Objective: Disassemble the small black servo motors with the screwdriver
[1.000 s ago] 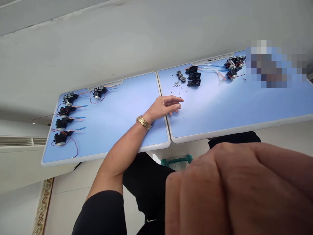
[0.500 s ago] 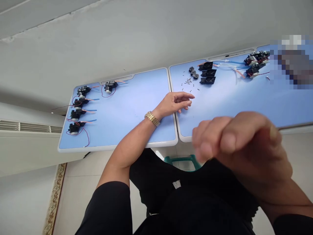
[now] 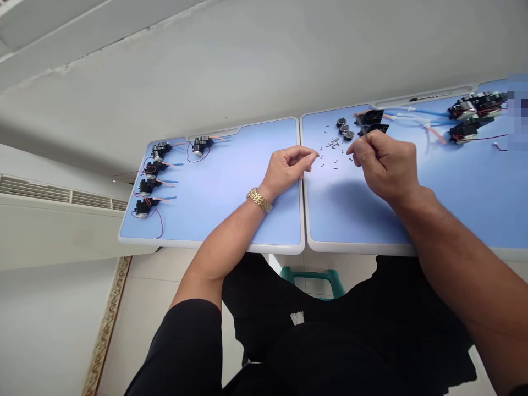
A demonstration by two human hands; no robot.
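My left hand (image 3: 289, 168) is over the inner edge of the left table, wearing a gold watch (image 3: 259, 200). Its thumb and forefinger are pinched together; what they hold, if anything, is too small to make out. My right hand (image 3: 385, 165) is closed in a fist above the right table, with a thin grey blurred stick-like tool (image 3: 362, 127) rising from it. Small screws (image 3: 335, 144) lie scattered between the hands. Behind them are several round metal-and-black parts (image 3: 344, 128). Black housings (image 3: 374, 116) are partly hidden by my right hand.
Black assemblies with wires (image 3: 144, 187) line the left table's outer side, and another assembly (image 3: 202, 145) sits near its back edge. More assemblies (image 3: 470, 110) with blue and orange tubes lie at the far right. A green stool (image 3: 336, 283) stands below.
My right hand has moved from close to the camera forward onto the right table, now with a thin tool. My left thumb and forefinger have closed together. The view has shifted slightly.
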